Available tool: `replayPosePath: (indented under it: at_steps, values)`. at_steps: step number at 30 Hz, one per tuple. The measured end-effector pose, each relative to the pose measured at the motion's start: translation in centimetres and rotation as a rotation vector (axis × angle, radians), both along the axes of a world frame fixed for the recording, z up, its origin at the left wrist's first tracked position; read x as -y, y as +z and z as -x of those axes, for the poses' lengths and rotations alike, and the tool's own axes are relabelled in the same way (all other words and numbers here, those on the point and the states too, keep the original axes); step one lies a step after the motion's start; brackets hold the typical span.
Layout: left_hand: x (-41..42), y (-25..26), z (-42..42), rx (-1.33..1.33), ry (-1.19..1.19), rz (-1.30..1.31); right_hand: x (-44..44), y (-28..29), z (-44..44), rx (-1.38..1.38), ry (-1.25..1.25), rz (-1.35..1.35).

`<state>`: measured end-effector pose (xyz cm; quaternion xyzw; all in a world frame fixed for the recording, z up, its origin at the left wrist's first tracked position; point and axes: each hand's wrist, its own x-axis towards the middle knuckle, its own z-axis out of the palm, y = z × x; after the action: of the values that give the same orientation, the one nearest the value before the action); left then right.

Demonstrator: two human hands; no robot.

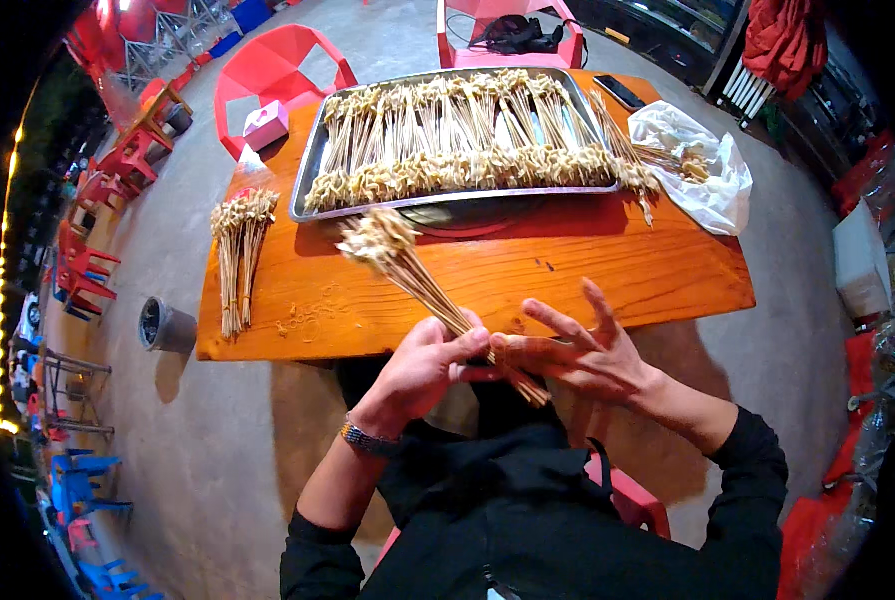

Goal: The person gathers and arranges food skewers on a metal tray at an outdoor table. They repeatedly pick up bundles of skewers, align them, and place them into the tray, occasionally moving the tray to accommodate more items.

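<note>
My left hand (436, 356) grips a bundle of thin wooden skewers (436, 289), with pale, folded food pieces massed at the far upper-left end. The bare stick ends point down to the right, past my fingers. Close against that lower part is my right hand (582, 349), two fingers raised and spread, the others at the sticks. Whether it pinches something thin there is unclear. Across the table, a metal tray (455, 199) carries many similar skewers in rows. Two banded-looking skewer bundles (239, 262) lie at the left. Small rubber bands (312, 309) are scattered on the wood.
The wooden table (665, 277) has a white plastic bag (706, 180) with skewers beside it, a phone (618, 91) and a pink tissue box (266, 125). Red plastic chairs (279, 64) stand behind it. A bucket (166, 325) sits on the floor at left.
</note>
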<state>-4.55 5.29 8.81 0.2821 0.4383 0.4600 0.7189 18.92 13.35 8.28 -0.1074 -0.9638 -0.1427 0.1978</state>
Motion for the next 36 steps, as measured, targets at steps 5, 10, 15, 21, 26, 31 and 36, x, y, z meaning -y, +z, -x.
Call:
replayPosePath:
  at_steps: [5,10,15,21,26,31,36]
  values:
    - [0.5,-0.6,-0.1,0.191,-0.061,0.037,-1.7,1.2,1.1,-0.083,0.201,0.477]
    - [0.8,-1.6,0.6,0.094,0.081,0.003,0.1,0.8,2.0,-0.359,-0.088,1.312]
    - [0.1,-2.9,-0.9,-0.295,0.165,-0.172,4.9,-1.6,4.7,-0.146,-0.35,1.048]
    - [-1.5,-3.0,-1.6,-0.341,0.236,-0.246,4.8,-4.3,6.3,-0.415,-0.46,1.162]
    - [-3.7,-3.9,-2.1,-0.049,0.375,-0.194,4.1,-4.5,6.6,-0.571,-0.461,1.25]
    - [-5.1,-5.1,-2.5,-0.088,0.371,-0.225,3.3,-5.0,7.1,-0.533,-0.56,1.028]
    - [-5.3,-5.2,-1.9,-0.047,0.438,-0.187,3.0,-6.0,8.2,-0.528,-0.565,0.982]
